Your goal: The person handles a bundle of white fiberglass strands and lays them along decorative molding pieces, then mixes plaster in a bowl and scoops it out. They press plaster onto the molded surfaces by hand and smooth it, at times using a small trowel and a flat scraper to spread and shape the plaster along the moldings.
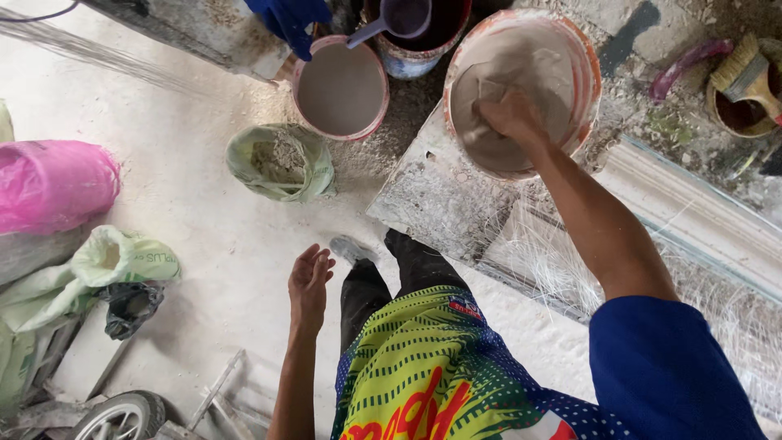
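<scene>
Head view: your right hand (509,118) is down in the orange-rimmed bucket (588,73), fingers buried in grey plaster mix (521,65), grip unclear. Bucket sits on the dusty board (436,195) ahead of you. Left hand (309,281) hangs free over the floor (204,212), fingers loose, holding nothing.

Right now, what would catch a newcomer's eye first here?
The right hand sunk in grey paste inside the orange-rimmed plastic bucket, upper right. The left hand hangs open and empty over the dusty floor, and a bright pink sack lies at the left edge.
</scene>
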